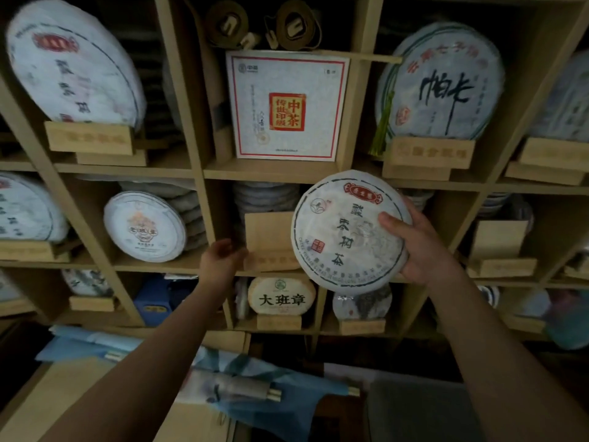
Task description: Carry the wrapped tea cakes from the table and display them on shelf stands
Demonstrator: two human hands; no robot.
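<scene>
My right hand (417, 247) grips a round tea cake (341, 231) wrapped in white paper with black characters and a red label, held upright in front of the middle shelf row. Just left of it stands a bare wooden stand (271, 240) in the centre compartment. My left hand (221, 260) is at the stand's left edge, fingers loosely curled; I cannot tell whether it touches the stand. Stacked wrapped cakes (264, 194) lie behind the stand.
The wooden shelf grid (264, 172) holds displayed cakes on stands: top left (73, 68), top right (443, 84), a smaller cake (145, 226) at middle left. A white square box (287, 106) stands top centre. Another bare stand (500, 247) is at right. Blue cloth (255, 384) lies below.
</scene>
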